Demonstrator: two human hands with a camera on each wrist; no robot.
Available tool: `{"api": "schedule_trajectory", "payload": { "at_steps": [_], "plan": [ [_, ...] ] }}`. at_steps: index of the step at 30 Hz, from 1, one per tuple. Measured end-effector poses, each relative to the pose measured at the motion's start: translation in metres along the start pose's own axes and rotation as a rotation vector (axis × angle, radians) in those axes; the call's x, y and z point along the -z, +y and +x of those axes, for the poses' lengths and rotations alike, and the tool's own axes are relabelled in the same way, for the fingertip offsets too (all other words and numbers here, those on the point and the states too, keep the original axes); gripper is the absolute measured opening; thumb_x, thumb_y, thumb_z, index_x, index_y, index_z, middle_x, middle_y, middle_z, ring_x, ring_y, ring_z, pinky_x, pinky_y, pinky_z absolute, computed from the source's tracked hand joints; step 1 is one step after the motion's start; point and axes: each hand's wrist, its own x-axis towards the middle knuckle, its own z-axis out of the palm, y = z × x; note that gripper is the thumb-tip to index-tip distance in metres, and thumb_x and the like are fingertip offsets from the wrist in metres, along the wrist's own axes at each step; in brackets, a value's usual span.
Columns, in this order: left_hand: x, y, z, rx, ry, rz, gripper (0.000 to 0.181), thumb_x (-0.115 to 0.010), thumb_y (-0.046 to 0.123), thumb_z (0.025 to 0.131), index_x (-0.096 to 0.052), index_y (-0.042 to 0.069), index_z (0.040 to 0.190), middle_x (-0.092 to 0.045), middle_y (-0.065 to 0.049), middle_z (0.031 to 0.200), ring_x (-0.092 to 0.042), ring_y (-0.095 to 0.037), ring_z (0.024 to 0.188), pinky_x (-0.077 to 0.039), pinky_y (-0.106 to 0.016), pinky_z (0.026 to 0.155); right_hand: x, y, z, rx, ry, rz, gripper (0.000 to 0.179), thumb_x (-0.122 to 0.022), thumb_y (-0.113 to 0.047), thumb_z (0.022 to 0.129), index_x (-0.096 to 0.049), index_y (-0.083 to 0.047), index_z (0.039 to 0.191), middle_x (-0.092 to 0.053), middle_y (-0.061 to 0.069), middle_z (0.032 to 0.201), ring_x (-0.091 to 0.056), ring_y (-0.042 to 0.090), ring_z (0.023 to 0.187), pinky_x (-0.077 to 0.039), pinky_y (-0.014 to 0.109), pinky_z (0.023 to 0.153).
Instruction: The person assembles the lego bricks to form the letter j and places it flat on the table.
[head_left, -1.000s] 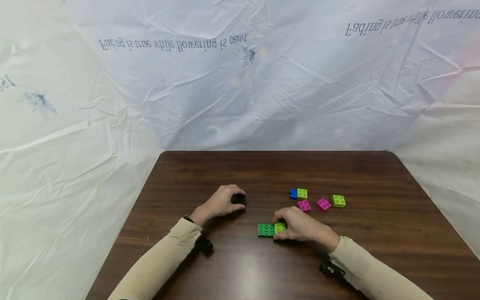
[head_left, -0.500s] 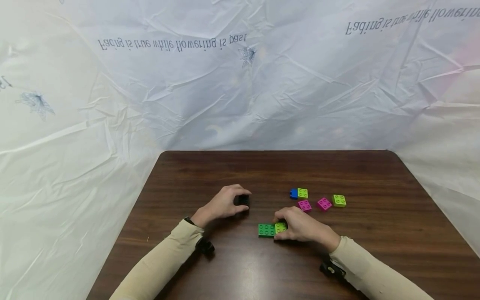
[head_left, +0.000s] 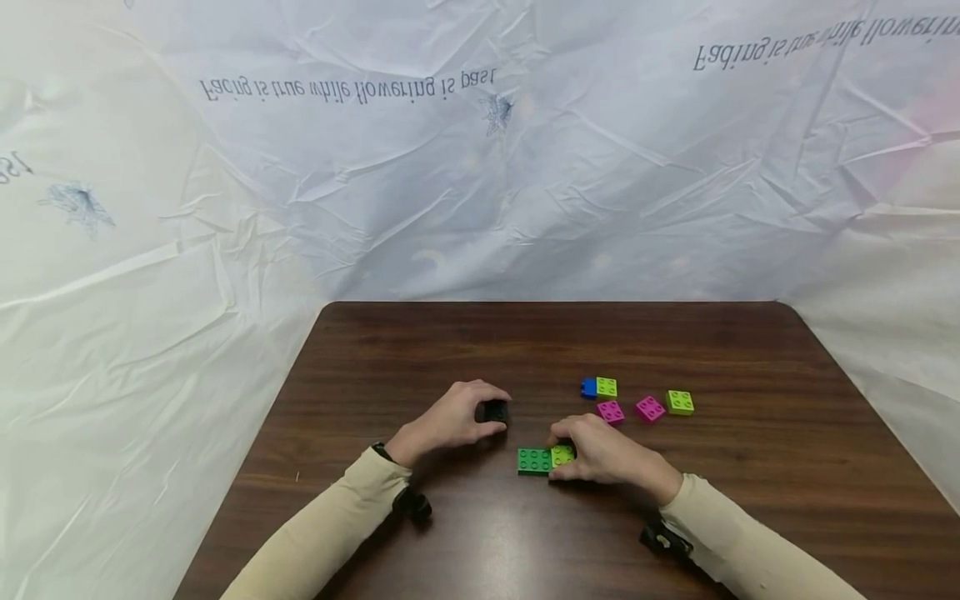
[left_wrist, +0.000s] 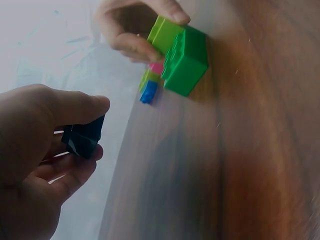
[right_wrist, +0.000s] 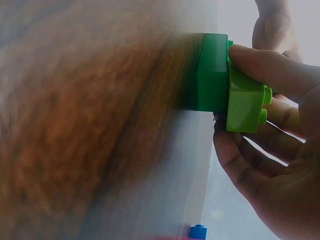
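My left hand [head_left: 459,419] pinches a small black toy brick [head_left: 496,411] between thumb and fingers, up and to the left of a green brick. That green brick [head_left: 534,462] is long and lies on the table with its studs up. A lime brick [head_left: 562,455] sits on the green brick's right end, as the right wrist view shows from the side. The thumb and fingers of my right hand [head_left: 600,450] grip the lime brick [right_wrist: 244,105] from both sides. In the left wrist view the black brick [left_wrist: 82,140] hangs apart from the green brick [left_wrist: 186,62].
Behind my right hand lie a blue brick [head_left: 589,387] against a lime one [head_left: 607,387], two pink bricks, one nearer [head_left: 611,412] and one farther right [head_left: 650,408], and another lime brick [head_left: 680,402]. A white printed sheet [head_left: 420,192] hangs behind the brown table [head_left: 420,333].
My left hand has moved right and slightly nearer to me, carrying the black brick toward the green one. The right hand has kept its grip in the same spot.
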Motion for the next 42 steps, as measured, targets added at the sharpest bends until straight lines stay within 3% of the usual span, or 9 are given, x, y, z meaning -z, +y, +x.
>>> {"api": "schedule_trajectory", "payload": {
  "at_steps": [14, 24, 32, 42],
  "plan": [
    [-0.011, 0.016, -0.004, -0.006, -0.063, -0.031, 0.041, -0.072, 0.028, 0.089, -0.065, 0.01, 0.125, -0.066, -0.002, 0.108, -0.061, -0.01, 0.092, -0.05, -0.018, 0.073, 0.0, 0.0, 0.001, -0.011, -0.003, 0.001, 0.027, -0.082, -0.036, 0.078, -0.068, -0.018, 0.094, -0.07, -0.005, 0.095, -0.057, 0.002, 0.08, -0.049, 0.024, 0.069],
    [-0.017, 0.023, -0.005, -0.007, -0.083, -0.048, 0.042, -0.074, 0.029, 0.087, -0.066, 0.01, 0.123, -0.068, -0.001, 0.11, -0.062, -0.007, 0.094, -0.049, -0.016, 0.076, 0.0, 0.001, 0.002, -0.007, -0.011, 0.011, 0.027, -0.081, -0.036, 0.079, -0.068, -0.017, 0.094, -0.069, -0.006, 0.093, -0.053, 0.001, 0.075, -0.045, 0.022, 0.066],
    [-0.022, 0.026, -0.006, -0.053, -0.09, -0.043, 0.039, -0.074, 0.029, 0.087, -0.067, 0.009, 0.121, -0.07, 0.0, 0.108, -0.062, -0.005, 0.093, -0.048, -0.013, 0.076, -0.001, 0.001, 0.001, -0.004, -0.004, 0.007, 0.027, -0.081, -0.035, 0.079, -0.067, -0.017, 0.093, -0.069, -0.007, 0.092, -0.054, 0.001, 0.076, -0.046, 0.022, 0.066],
    [-0.028, 0.03, -0.006, -0.064, -0.117, -0.048, 0.038, -0.075, 0.028, 0.087, -0.067, 0.01, 0.12, -0.07, 0.001, 0.109, -0.062, -0.001, 0.094, -0.047, -0.012, 0.078, -0.001, 0.001, 0.001, -0.004, 0.001, 0.01, 0.027, -0.081, -0.036, 0.079, -0.067, -0.017, 0.093, -0.068, -0.008, 0.091, -0.053, 0.001, 0.073, -0.045, 0.021, 0.064]
  ]
}}
